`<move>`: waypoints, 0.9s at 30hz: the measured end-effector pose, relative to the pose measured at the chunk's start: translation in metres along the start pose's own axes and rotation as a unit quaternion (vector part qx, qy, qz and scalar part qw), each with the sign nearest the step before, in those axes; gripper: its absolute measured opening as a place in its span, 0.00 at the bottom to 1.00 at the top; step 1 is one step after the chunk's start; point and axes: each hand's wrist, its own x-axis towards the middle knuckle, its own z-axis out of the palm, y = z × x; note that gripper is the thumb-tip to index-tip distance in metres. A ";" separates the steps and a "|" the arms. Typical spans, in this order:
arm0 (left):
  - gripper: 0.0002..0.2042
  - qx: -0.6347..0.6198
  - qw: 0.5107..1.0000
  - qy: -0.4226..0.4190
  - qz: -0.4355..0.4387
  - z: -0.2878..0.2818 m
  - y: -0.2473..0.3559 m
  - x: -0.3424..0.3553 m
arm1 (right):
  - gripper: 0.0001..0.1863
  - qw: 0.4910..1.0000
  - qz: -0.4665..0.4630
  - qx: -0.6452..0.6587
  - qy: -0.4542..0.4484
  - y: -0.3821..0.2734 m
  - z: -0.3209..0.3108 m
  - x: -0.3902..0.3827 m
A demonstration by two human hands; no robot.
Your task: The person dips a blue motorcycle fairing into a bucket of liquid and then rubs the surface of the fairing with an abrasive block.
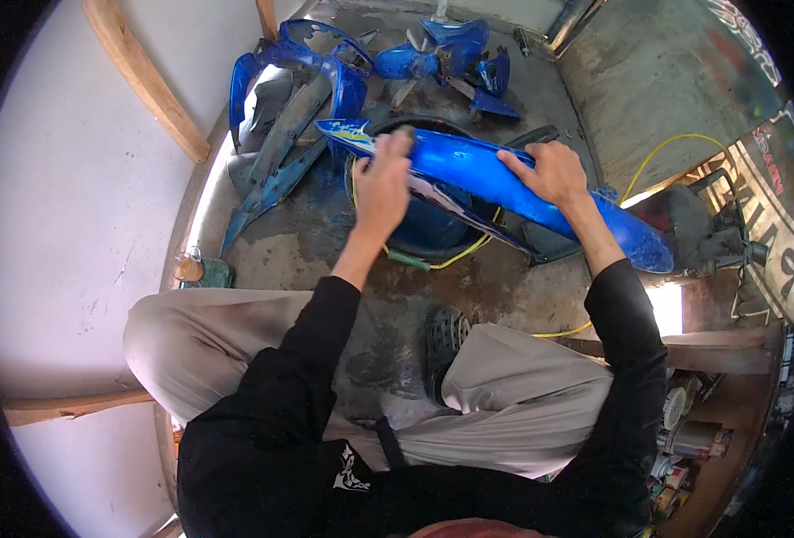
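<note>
1. My left hand [383,184] was at twelve o'clock, its fingers at the decorated end of a long blue panel [473,169]; the fingertips were blurred, with something small and dark at them, so I could not tell whether they gripped it.
2. My right hand [556,172], toward two o'clock, was closed over the panel's upper edge; the thumb lay along the glossy face, the other fingers mostly out of sight.
3. The panel slanted from eleven o'clock down to three o'clock, above a dark tub [428,231]; a yellow line with a green sleeve curved round the tub's near side.
4. On the floor [276,255], a blue curved fairing [348,81] lay toward twelve o'clock; more blue pieces [455,58] lay just right of it, and long dull panels [276,166] at eleven o'clock.
5. My black clog [446,345] was at five o'clock; a yellow hose [675,137] arched at two o'clock.
</note>
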 end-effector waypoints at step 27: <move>0.18 -0.044 0.983 -0.062 0.168 0.009 0.064 -0.027 | 0.38 1.000 0.003 0.005 0.005 0.002 0.002 -0.002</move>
